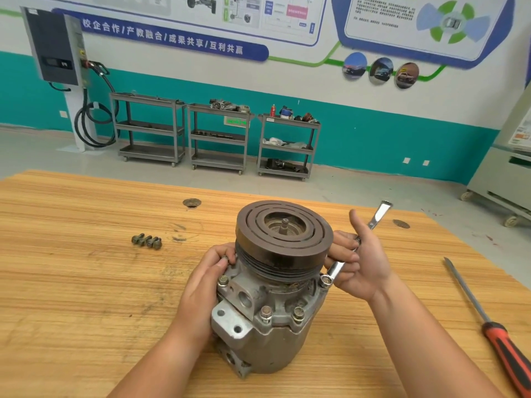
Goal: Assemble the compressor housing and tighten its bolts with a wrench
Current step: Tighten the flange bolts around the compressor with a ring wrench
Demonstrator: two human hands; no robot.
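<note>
At the lower centre of the frame, the compressor housing (267, 334) stands on end on the wooden counter (71, 297). Its long axis is near upright and its grooved pulley (283, 234) faces up. A screwdriver (488, 317) lies at the right edge, with its red-and-black handle toward the lower right corner and its blade pointing up-left.

The left hand (204, 280) wraps the housing's left side with curled fingers, its thumb tip on a bolt head (224, 258). The right hand (365, 265) grips the wrench (334, 270), fingers curled round the shank and thumb raised. The wrench slants from lower left to upper right, its lower end seated on the flange bolt (324, 281) at the housing's right.

Farther off, left of centre, three loose bolts (146, 241) lie together. Three grey carts (218, 139) stand against the far wall.
</note>
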